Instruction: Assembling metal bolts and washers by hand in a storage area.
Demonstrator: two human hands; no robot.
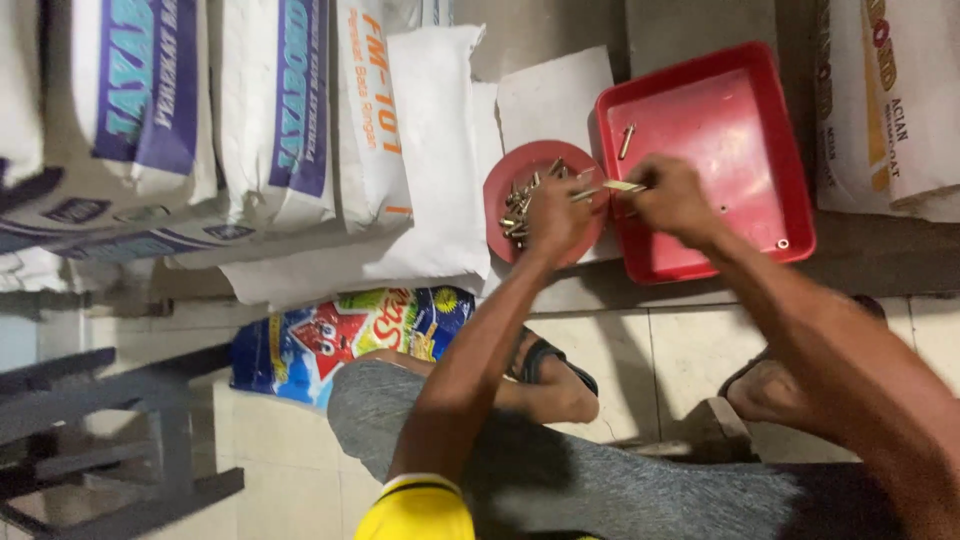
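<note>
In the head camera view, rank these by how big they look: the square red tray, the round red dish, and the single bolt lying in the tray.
1. Square red tray, largest.
2. Round red dish, clearly smaller, partly covered by the left hand.
3. Single bolt, by far the smallest.

A bolt is pinched between the left hand and right hand, over the edge of a red tray. A round red dish of bolts lies under the left hand. One bolt lies in the tray. White sacks are stacked behind.
</note>
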